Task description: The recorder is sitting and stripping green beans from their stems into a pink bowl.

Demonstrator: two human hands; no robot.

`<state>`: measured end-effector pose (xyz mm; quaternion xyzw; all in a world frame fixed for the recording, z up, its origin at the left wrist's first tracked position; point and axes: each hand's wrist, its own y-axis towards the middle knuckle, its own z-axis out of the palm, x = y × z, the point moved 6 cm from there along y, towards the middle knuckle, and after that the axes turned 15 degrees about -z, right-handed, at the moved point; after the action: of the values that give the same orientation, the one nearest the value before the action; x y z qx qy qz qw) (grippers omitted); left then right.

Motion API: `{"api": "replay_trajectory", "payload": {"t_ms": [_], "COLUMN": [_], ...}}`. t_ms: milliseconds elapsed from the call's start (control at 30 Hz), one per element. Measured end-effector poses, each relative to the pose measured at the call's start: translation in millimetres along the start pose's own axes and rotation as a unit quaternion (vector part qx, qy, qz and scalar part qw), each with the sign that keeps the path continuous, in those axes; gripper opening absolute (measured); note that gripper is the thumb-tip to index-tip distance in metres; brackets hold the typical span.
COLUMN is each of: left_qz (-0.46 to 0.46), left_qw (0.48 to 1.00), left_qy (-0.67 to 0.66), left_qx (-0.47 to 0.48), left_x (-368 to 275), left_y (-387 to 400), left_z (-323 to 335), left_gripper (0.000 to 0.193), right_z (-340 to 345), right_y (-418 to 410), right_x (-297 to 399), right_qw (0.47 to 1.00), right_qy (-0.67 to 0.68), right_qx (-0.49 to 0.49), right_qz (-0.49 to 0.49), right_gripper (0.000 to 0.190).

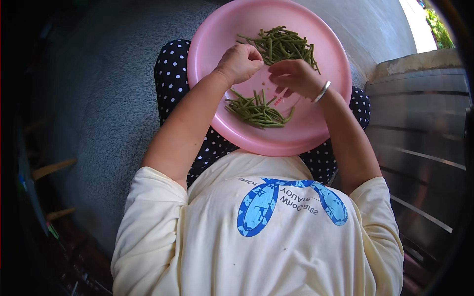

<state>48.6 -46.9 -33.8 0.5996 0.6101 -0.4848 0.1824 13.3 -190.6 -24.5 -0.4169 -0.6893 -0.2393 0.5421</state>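
A round pink plastic basin (pixel 229 18) rests across my lap. Inside it, a larger pile of cut green bean pieces (pixel 289 44) lies on the far side, and a smaller pile (pixel 255 111) lies on the near side. My left hand (pixel 244 63) is over the basin at the left edge of the far pile, its thumb and fingertips pinched together; whether something small is between them cannot be made out. Close to its right, my right hand (pixel 292 76), with a silver bangle (pixel 321 91) at the wrist, is slightly blurred, its fingers apart and nothing visible in them.
Black trousers with white dots (pixel 174 70) cover my knees under the basin. A rough grey floor (pixel 111 111) spreads to the left. On the right stand a grey wall (pixel 370 26), a ledge (pixel 414 64) and a panel with dark horizontal bars (pixel 418 111). Wooden pieces (pixel 53 169) show at far left.
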Motion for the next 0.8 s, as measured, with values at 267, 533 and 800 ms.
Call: {"api": "replay_trajectory", "payload": {"t_ms": [267, 533, 800], "left_qz": [0.091, 0.063, 0.031], "left_qw": [0.96, 0.865, 0.873], "left_qy": [0.235, 0.411, 0.401], "left_qx": [0.125, 0.28, 0.276], "left_x": [9, 8, 10], "left_y": [-13, -36, -34], "left_z": [40, 65, 62], "left_gripper": [0.029, 0.02, 0.024], "right_z": [-78, -57, -78], "right_y": [-33, -24, -20], "right_x": [-14, -39, -37], "right_qw": [0.984, 0.893, 0.84], "right_qy": [-0.139, -0.45, -0.532], "right_qx": [-0.089, 0.005, -0.096], "right_qz": [0.072, 0.013, 0.047], "right_gripper": [0.017, 0.021, 0.022]}}
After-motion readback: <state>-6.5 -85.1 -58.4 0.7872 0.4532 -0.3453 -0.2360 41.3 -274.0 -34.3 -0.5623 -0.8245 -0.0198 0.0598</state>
